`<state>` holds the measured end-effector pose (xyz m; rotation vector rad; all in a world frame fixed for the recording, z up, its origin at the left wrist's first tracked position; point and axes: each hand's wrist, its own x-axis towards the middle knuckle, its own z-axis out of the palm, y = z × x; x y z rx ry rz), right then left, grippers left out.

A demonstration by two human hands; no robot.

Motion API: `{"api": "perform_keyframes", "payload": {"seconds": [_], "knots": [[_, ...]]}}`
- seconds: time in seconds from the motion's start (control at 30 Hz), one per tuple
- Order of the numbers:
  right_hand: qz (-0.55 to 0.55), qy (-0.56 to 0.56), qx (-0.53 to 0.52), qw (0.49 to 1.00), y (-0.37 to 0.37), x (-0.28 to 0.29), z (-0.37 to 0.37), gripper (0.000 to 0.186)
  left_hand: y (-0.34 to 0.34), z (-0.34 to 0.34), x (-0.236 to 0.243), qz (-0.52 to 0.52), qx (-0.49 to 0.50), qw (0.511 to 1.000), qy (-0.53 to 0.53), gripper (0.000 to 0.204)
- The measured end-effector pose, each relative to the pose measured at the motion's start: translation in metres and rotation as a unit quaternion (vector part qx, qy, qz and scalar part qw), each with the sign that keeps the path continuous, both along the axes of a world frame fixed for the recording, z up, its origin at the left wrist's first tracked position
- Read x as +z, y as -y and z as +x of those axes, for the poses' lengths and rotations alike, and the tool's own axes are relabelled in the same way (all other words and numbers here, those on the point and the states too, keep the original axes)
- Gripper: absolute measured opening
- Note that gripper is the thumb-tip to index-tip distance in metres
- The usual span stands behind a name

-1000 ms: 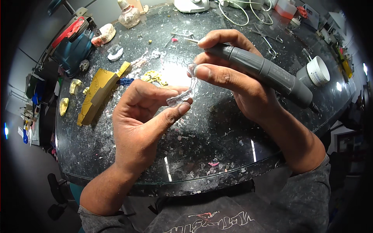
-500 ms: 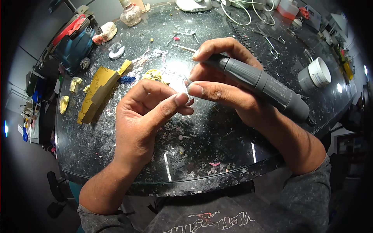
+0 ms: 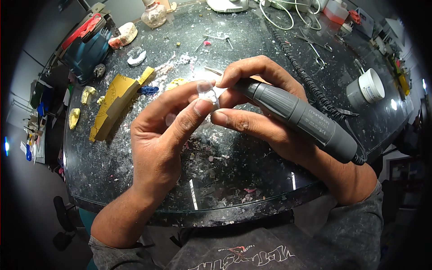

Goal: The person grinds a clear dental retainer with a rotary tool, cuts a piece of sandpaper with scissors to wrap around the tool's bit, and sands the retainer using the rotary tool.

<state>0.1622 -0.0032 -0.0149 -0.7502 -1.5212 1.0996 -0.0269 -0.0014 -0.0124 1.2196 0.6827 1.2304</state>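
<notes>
My left hand (image 3: pixel 157 135) pinches a small clear and white dental piece (image 3: pixel 207 93) between thumb and fingers. The piece looks like thin transparent plastic with whitish tooth shapes; the fingertips hide part of it. A grey rotary handpiece (image 3: pixel 306 117) lies across my right hand (image 3: pixel 270 130), which is closed around its front. The metal tip (image 3: pixel 213 70) points away to the left, just beyond the piece and apart from it. My right index fingertip is close to the piece's upper edge, and the right thumb is beside its lower side. Whether either touches it, I cannot tell.
White dust and scraps cover the dark benchtop (image 3: pixel 243 180). A folded yellow sandpaper strip (image 3: pixel 114 105) lies left, near yellow lumps (image 3: pixel 74 118). Farther back are a dental cast (image 3: pixel 123 36), a glass burner (image 3: pixel 154 15) and scissors (image 3: pixel 312 47). A white tub (image 3: pixel 371 85) and coiled cord (image 3: pixel 306 76) are right.
My left hand has turned the clear piece up, so more of it shows. The handpiece and its tip have come lower, toward me. My right index finger has moved down next to the piece.
</notes>
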Motion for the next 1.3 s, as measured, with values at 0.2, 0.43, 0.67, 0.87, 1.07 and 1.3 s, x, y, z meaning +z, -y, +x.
{"api": "perform_keyframes", "payload": {"seconds": [0.2, 0.43, 0.67, 0.87, 1.07, 1.3], "knots": [[-0.063, -0.034, -0.035, 0.997, 0.011, 0.008, -0.002, 0.038, -0.005, -0.004, -0.01, -0.028, -0.035, 0.997, 0.062, 0.025], [0.399, 0.168, -0.113, 0.894, -0.004, 0.015, 0.017, 0.034, -0.001, -0.004, 0.0, -0.038, -0.05, 0.998, 0.032, 0.029], [0.418, 0.122, -0.056, 0.899, -0.007, 0.005, 0.005, 0.043, 0.003, -0.003, -0.004, -0.019, -0.024, 0.998, 0.047, 0.031], [0.377, 0.061, -0.04, 0.923, -0.007, 0.0, 0.001, 0.041, 0.002, -0.003, -0.003, -0.008, -0.01, 0.999, 0.041, 0.028], [0.368, 0.078, -0.03, 0.926, -0.006, 0.001, 0.004, 0.043, 0.002, -0.007, -0.004, 0.043, 0.025, 0.998, -0.034, 0.026], [0.382, 0.071, -0.045, 0.92, -0.006, 0.003, 0.002, 0.041, 0.002, -0.008, -0.003, 0.106, 0.034, 0.992, -0.064, 0.027]]}}
